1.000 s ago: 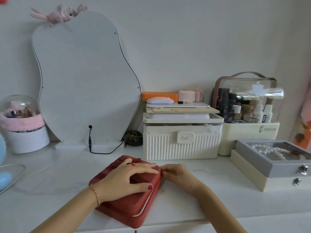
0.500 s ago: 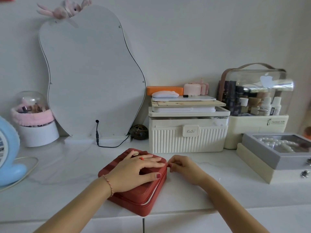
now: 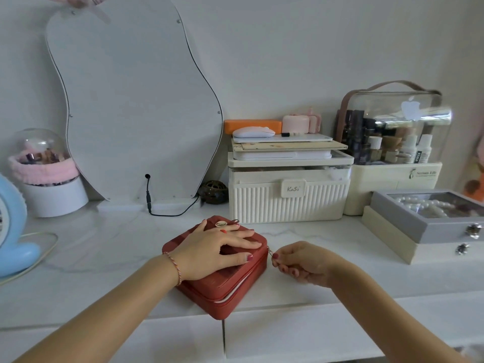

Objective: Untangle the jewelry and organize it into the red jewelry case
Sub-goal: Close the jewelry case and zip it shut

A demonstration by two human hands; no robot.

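Note:
The red jewelry case (image 3: 230, 292) lies on the white counter near its front edge, its zipper partly undone along the right side so a pale lining shows. My left hand (image 3: 212, 251) rests flat on the lid with fingers spread. My right hand (image 3: 298, 262) sits just right of the case and pinches the small metal zipper pull (image 3: 271, 253) at the case's right corner. A round metal badge (image 3: 221, 224) sits on the lid's far end. No loose jewelry shows on the counter.
A wavy mirror (image 3: 136, 100) leans on the wall behind, its black cable (image 3: 167, 209) trailing on the counter. A ribbed cream box (image 3: 288, 197) stands behind the case. A grey glass-topped jewelry box (image 3: 408, 218) with pearls is at right, a blue fan (image 3: 13, 231) at left.
My right hand has moved from the case's far right corner toward me, drawing the zipper pull along the right side. The left hand has stayed on the lid. The camera moved closer.

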